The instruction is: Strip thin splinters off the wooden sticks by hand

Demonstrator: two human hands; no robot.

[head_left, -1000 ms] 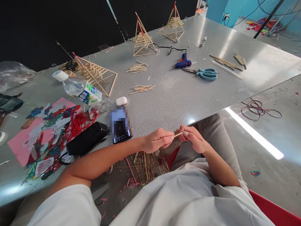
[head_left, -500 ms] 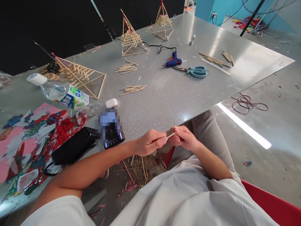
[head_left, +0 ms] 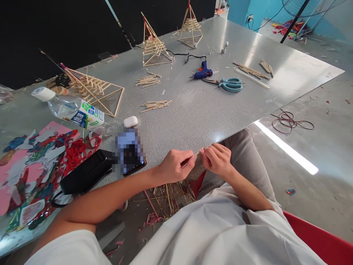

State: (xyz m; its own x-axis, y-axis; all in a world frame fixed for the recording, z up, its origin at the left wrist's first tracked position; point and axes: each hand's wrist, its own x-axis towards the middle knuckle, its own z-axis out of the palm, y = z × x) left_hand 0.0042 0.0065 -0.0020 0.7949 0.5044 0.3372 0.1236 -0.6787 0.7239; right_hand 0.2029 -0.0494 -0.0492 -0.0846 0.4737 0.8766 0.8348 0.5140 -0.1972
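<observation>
Pinching a thin wooden stick (head_left: 198,154) between them, the left hand (head_left: 175,165) and right hand (head_left: 217,160) grip its ends just off the table (head_left: 209,110) edge; squeezing unevenly could snap it onto the littered floor (head_left: 168,195).

Bright, even daylight floods the metal bench (head_left: 209,106), with soft glare beyond the right hand (head_left: 216,160) and a hard white strip of light on the floor (head_left: 286,149) to its right. Edges bow with wide-angle distortion. Focus is crisp; one patch left of the left hand (head_left: 175,165) is pixelated.
</observation>
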